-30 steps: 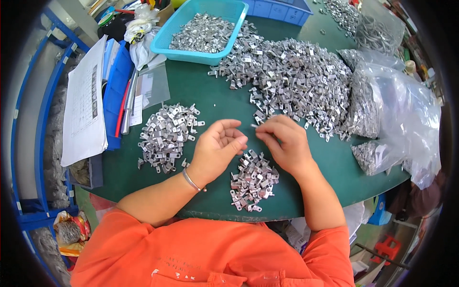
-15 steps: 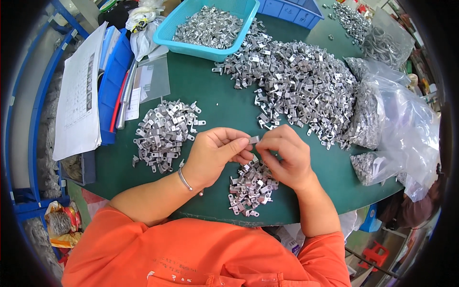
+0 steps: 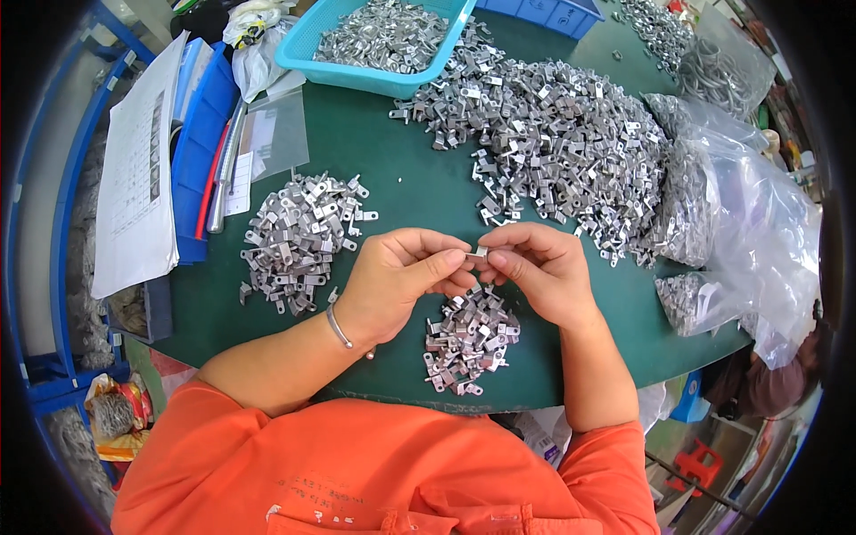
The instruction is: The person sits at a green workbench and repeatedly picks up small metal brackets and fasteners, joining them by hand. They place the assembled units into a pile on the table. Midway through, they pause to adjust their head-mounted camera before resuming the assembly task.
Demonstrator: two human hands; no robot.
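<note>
Between the fingertips of both hands is a small silver metal bracket (image 3: 481, 253). My left hand (image 3: 408, 275), with a bangle at its wrist, pinches its left end between thumb and forefinger. On the other end, the thumb and forefinger of my right hand (image 3: 542, 270) are closed. Just below the hands lies a small pile of brackets (image 3: 467, 344). A second pile of brackets (image 3: 301, 239) sits left of my left hand. Beyond my right hand spreads a much larger heap of brackets (image 3: 571, 147).
A turquoise basket (image 3: 355, 80) of metal parts stands at the back, beside a blue bin (image 3: 557, 16). Clear plastic bags (image 3: 744, 214) with parts line the right side. At left are a blue tray (image 3: 198, 160) and paper sheets (image 3: 138, 178) on the green table (image 3: 374, 169).
My right hand has turned, its fingers uncurling from a tight bend, and now pinches the bracket's right end. The bracket has tilted; my left hand keeps its hold.
</note>
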